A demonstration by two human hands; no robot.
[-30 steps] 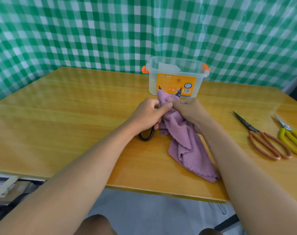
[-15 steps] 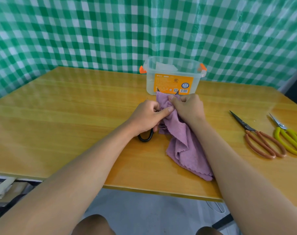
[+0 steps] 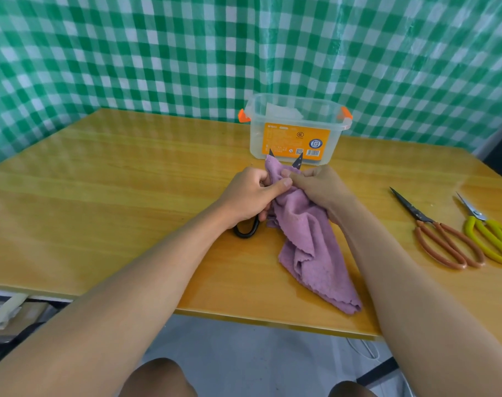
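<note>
A pair of black scissors (image 3: pixel 245 229) is in the middle of the wooden table (image 3: pixel 115 196). My left hand (image 3: pixel 248 196) grips it around the handles; one black loop sticks out below my palm. Two dark blade tips (image 3: pixel 297 161) poke out above a purple cloth (image 3: pixel 310 245), spread apart. My right hand (image 3: pixel 315 187) pinches the cloth around the blades. The rest of the cloth hangs down and trails toward the table's front edge. Most of the blades are hidden under the cloth.
A clear plastic box (image 3: pixel 297 130) with orange clips and an orange label stands just behind the hands. At the right lie brown-handled scissors (image 3: pixel 441 239) and yellow-handled scissors (image 3: pixel 490 236). A green checked curtain (image 3: pixel 186 53) closes off the back.
Both hands and the cloth stay in nearly the same spot. My right hand's grip on the cloth shifted slightly along the blades; the blade tips still show above the cloth.
</note>
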